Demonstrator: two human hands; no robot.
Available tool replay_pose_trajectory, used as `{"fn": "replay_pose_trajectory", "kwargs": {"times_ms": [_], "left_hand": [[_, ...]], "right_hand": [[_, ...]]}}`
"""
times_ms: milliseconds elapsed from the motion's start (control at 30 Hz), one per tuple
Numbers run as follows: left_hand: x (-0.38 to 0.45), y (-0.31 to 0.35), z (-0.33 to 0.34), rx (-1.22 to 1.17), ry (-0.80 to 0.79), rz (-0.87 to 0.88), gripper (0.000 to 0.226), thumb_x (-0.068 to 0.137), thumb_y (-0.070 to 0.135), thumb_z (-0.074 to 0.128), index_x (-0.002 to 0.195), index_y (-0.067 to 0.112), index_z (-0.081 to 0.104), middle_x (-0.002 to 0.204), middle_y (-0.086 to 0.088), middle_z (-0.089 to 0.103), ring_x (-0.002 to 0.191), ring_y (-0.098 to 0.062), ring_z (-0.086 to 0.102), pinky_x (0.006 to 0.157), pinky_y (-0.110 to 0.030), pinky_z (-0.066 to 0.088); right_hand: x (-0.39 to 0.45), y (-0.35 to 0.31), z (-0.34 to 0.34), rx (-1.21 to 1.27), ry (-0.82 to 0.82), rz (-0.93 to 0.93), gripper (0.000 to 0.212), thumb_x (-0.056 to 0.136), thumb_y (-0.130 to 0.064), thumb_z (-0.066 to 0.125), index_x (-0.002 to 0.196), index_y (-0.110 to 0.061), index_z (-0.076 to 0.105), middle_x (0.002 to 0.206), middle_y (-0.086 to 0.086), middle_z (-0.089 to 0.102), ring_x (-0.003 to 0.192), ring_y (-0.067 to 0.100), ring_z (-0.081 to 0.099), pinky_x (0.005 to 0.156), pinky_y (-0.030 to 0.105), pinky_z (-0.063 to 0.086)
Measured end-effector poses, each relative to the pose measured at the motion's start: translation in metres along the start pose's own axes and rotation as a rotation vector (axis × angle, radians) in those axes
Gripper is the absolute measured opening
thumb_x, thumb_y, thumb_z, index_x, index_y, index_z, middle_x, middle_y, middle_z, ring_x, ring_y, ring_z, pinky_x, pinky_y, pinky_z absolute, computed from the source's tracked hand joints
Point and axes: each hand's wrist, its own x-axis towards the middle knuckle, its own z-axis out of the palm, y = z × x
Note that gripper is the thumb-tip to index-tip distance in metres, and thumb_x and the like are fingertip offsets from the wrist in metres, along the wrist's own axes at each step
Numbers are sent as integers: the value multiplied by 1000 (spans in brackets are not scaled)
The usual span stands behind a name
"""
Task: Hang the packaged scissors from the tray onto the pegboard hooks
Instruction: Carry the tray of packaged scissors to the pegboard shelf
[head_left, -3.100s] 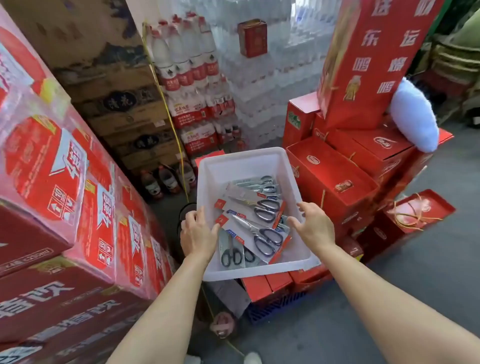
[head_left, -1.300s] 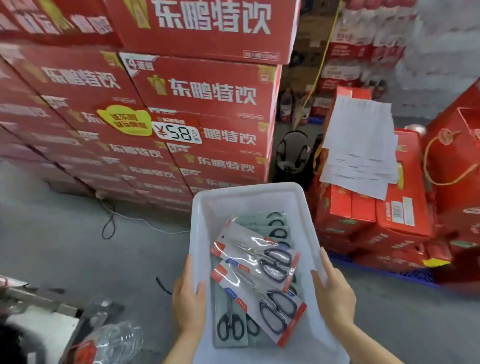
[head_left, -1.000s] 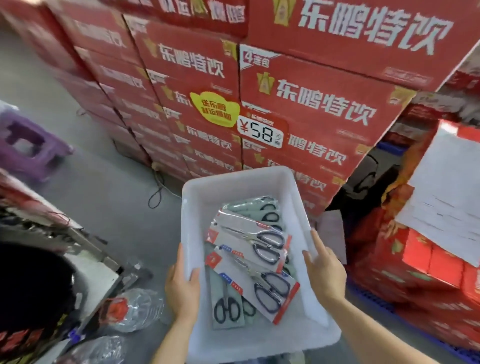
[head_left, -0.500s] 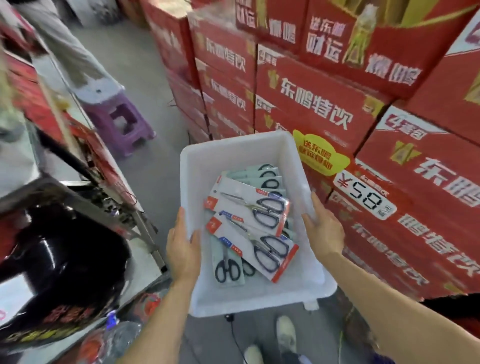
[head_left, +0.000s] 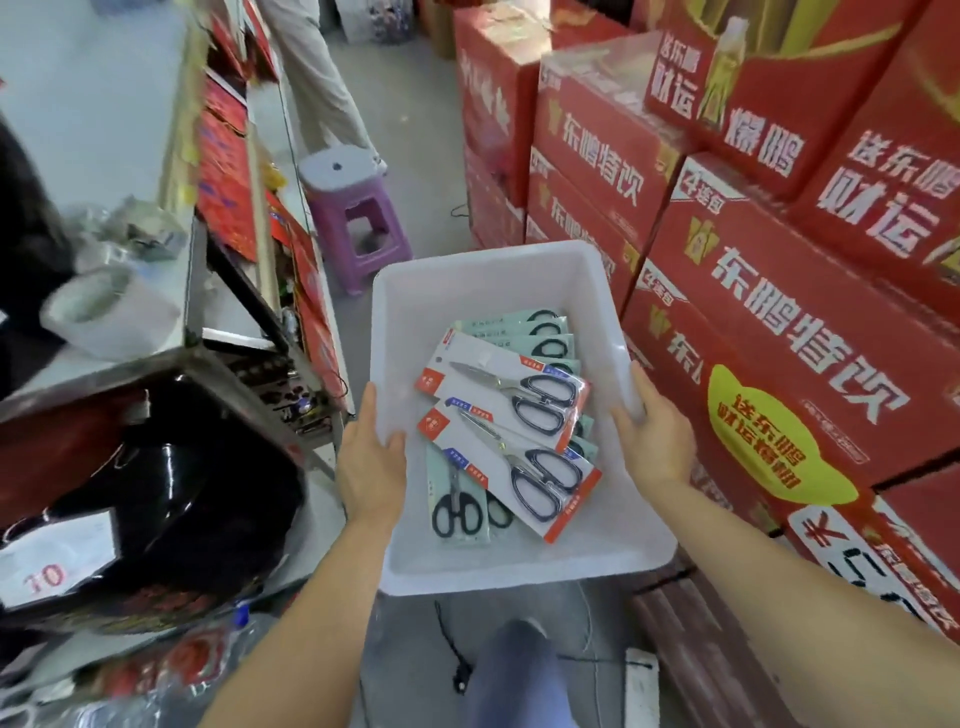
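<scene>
In the head view, the left hand grips the left rim of the white tray, thumb inside the wall and fingers under it, out of sight. The right hand holds the right rim, fingers pressed together around the edge. The packaged scissors lie overlapped in the tray, toward its near left corner. Red cartons stand stacked to the right; a purple stool stands beyond the tray's far edge.

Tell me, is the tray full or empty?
Partly full. The tray holds overlapping scissors packs, with bare white floor at both ends. The left hand and right hand grip its sides.
</scene>
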Motion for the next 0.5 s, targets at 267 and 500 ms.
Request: {"fn": "replay_pose_trajectory", "kwargs": {"times_ms": [267,500], "left_hand": [[93,7,13,30,50,-73,70,93,17,62,153,33,29,128,-13,57,117,-34,55,97,-41,43],[198,13,13,58,83,-86,70,94,18,60,154,33,28,123,-15,57,110,-34,56,90,-38,43]], "right_hand": [[93,-49,49,25,-47,-25,57,94,-28,59,148,-27,39,119,14,68,105,35,64,85,43,53],[186,-106,108,45,-103,-17,56,93,-33,60,146,-31,40,127,11,65,114,33,61,93,41,50]]}}
